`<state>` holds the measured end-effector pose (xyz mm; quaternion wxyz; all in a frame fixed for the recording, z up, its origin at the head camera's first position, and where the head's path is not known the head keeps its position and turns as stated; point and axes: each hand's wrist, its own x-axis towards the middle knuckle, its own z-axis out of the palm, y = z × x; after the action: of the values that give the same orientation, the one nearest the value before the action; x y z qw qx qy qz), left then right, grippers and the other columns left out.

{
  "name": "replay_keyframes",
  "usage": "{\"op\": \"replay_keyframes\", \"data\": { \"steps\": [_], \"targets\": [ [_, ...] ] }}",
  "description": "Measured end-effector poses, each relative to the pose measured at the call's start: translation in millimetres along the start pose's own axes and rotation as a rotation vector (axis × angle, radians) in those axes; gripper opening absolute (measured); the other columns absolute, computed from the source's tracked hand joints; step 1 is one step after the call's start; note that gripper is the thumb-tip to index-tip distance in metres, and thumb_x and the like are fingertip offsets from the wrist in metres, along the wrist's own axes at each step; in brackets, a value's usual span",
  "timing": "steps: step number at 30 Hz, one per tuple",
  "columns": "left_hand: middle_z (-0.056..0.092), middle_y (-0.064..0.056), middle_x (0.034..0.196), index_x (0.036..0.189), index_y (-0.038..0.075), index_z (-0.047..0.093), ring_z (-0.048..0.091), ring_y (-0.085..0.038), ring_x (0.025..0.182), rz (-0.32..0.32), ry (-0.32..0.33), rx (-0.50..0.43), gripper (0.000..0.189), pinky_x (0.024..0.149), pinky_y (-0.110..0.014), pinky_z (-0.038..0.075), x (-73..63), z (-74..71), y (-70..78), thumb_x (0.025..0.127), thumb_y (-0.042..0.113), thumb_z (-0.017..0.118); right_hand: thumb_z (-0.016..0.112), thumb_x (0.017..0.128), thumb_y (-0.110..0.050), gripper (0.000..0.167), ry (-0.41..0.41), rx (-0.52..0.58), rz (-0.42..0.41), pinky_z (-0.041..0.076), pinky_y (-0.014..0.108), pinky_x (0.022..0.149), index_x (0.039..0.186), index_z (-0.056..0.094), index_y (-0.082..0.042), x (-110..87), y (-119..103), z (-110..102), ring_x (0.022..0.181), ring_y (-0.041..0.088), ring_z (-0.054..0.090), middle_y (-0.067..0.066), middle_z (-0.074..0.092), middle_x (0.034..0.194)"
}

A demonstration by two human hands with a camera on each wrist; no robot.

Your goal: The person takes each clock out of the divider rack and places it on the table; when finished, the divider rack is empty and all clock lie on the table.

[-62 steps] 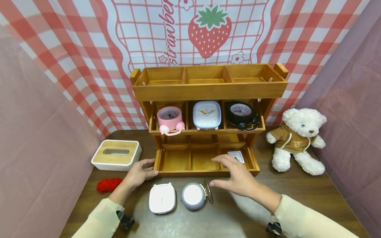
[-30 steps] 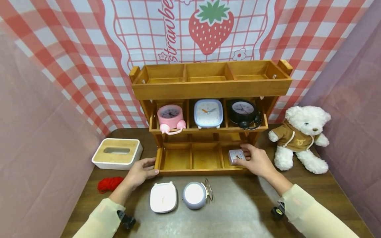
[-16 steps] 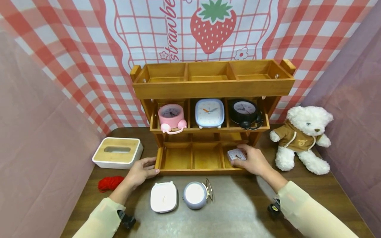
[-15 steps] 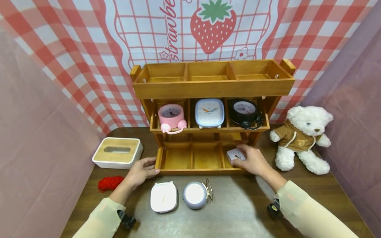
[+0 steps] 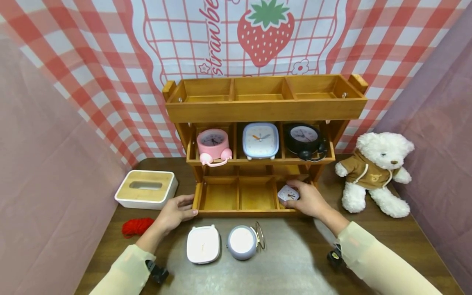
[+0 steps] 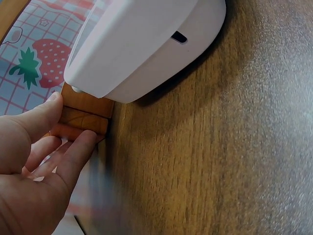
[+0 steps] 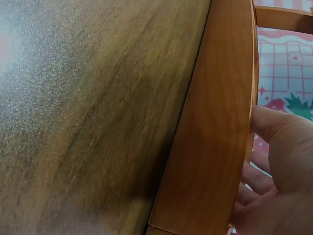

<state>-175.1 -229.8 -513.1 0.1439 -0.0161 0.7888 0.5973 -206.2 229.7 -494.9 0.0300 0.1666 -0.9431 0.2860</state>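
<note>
The person wore long sleeves of pale cream cloth with a faint yellow-green cast. The left sleeve [image 5: 123, 268], nearer the left edge of the table [image 5: 291, 272], ended in a loose, rumpled cuff with a faint peach tint; the right sleeve [image 5: 381, 258], toward the right edge, was lightly creased. Below the cuffs showed a small, blocky black left camera [image 5: 157, 272] and a black right camera [image 5: 334, 256] with a yellowish spot. The left hand [image 5: 175, 213] and right hand [image 5: 309, 200] were bare.

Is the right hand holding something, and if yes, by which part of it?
The right hand holds the small square clock by its edges, thumb nearer, fingers farther.
</note>
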Motion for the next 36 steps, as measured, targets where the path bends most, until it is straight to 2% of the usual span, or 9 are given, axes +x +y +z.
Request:
{"op": "replay_keyframes", "data": {
  "steps": [12,18,22,27,36],
  "targets": [
    [0.049,-0.035,0.147,0.146,-0.010,0.047,0.054,-0.046,0.133,0.024,-0.010,0.006,0.063,0.094,-0.037,0.060,-2.5,-0.4,4.1,0.091,0.000,0.076,0.092,0.073,-0.024,0.064,-0.005,-0.023,-0.029,0.056,0.049,0.082,0.127,0.067,-0.001,3.7,0.0,3.0,0.095,0.032,0.068,0.019,0.072,0.116],
    [0.049,-0.035,0.147,0.146,-0.010,0.047,0.053,-0.047,0.134,0.024,-0.007,0.003,0.064,0.094,-0.038,0.060,-5.0,0.4,6.2,0.091,0.000,0.075,0.091,0.073,-0.027,0.060,0.030,-0.018,-0.017,0.055,0.043,0.077,0.124,0.070,-0.004,2.7,3.8,3.7,0.089,0.027,0.067,0.015,0.074,0.111],
    [0.049,-0.035,0.147,0.146,-0.011,0.047,0.054,-0.047,0.134,0.029,-0.007,0.000,0.064,0.094,-0.038,0.060,-4.7,0.7,5.0,0.091,-0.001,0.075,0.090,0.073,-0.026,0.057,0.051,-0.007,-0.016,0.054,0.040,0.075,0.122,0.072,-0.005,1.3,2.6,-2.1,0.088,0.026,0.067,0.015,0.075,0.110],
    [0.049,-0.034,0.147,0.146,-0.010,0.048,0.054,-0.046,0.133,0.023,0.001,0.007,0.063,0.094,-0.036,0.060,-3.6,0.8,3.9,0.090,0.000,0.076,0.091,0.074,-0.026,0.054,0.074,0.016,-0.022,0.054,0.041,0.079,0.122,0.073,-0.007,-3.5,-3.4,-14.2,0.095,0.027,0.068,0.015,0.073,0.118],
    [0.049,-0.035,0.147,0.146,-0.010,0.047,0.054,-0.046,0.133,0.025,-0.007,0.008,0.063,0.093,-0.037,0.060,-5.0,0.6,4.9,0.090,0.000,0.076,0.093,0.072,-0.024,0.053,0.128,0.019,-0.132,0.055,0.040,0.079,0.119,0.074,-0.009,-19.4,-14.1,-31.8,0.097,0.023,0.068,0.009,0.075,0.116]
  ]
}}
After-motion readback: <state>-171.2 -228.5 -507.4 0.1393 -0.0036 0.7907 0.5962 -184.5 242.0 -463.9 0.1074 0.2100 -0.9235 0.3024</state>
